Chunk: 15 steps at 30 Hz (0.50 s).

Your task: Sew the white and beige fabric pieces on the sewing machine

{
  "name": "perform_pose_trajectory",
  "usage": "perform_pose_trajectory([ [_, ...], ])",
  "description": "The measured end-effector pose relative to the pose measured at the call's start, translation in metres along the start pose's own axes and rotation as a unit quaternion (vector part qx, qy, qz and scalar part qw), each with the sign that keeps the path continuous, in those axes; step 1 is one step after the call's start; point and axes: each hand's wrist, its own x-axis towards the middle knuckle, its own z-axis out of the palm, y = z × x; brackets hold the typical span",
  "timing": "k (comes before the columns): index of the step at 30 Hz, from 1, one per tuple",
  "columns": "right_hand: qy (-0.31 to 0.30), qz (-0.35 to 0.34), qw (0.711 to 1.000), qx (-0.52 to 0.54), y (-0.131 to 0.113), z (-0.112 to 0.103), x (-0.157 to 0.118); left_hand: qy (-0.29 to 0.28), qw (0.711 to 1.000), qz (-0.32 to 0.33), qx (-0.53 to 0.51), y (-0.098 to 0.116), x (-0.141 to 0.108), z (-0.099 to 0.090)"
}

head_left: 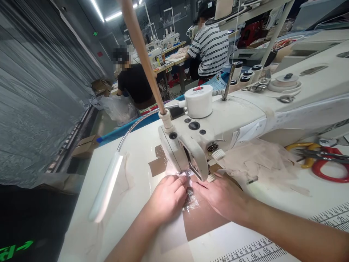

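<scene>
Now, at the sewing machine [174, 153], left hand [168, 198] and right hand [225, 193] are seen half-curled; any grip can't be told. Pale material [176, 234] should be kept flat, guided evenly.

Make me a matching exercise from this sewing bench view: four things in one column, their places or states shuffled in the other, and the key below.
Things
1. left hand
2. white lamp
3. round white box with a red switch
4. red-handled scissors

Places and states
A. standing on top of the sewing machine
B. farthest right of the four things
C. palm down, fingertips close to the machine's head
D. long and slim, farthest left of the four things

Right pairs: 1-C, 2-D, 3-A, 4-B
</scene>
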Motion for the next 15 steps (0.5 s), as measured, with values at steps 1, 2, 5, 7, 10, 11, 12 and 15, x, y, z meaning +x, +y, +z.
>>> perform_pose_trajectory([
  [1,0.003,0.000,1.000,-0.002,0.000,0.000,0.000,0.002,1.000,0.008,0.003,-0.001,0.000,0.000],
  [2,0.005,0.001,1.000,-0.003,0.000,0.000,0.000,0.003,1.000,0.012,0.003,-0.001,-0.001,0.001],
  [5,-0.005,0.004,1.000,-0.009,-0.001,0.000,-0.001,0.003,1.000,0.009,-0.010,-0.001,0.000,0.000],
  [7,-0.014,0.007,1.000,-0.009,-0.001,0.000,-0.001,-0.001,1.000,0.001,-0.022,-0.001,0.000,0.000],
  [10,-0.025,0.012,1.000,-0.008,-0.002,0.000,0.000,-0.012,0.999,-0.013,-0.041,-0.004,-0.001,-0.001],
  [11,-0.029,0.016,0.999,-0.011,-0.002,0.000,0.001,-0.016,0.999,-0.015,-0.046,-0.005,-0.001,-0.001],
  [12,-0.036,0.020,0.999,-0.016,-0.002,0.001,0.002,-0.019,0.999,-0.016,-0.049,-0.007,-0.001,-0.001],
  [15,-0.055,0.033,0.998,-0.029,-0.002,0.001,0.005,-0.023,0.998,-0.014,-0.053,-0.011,-0.001,-0.002],
])
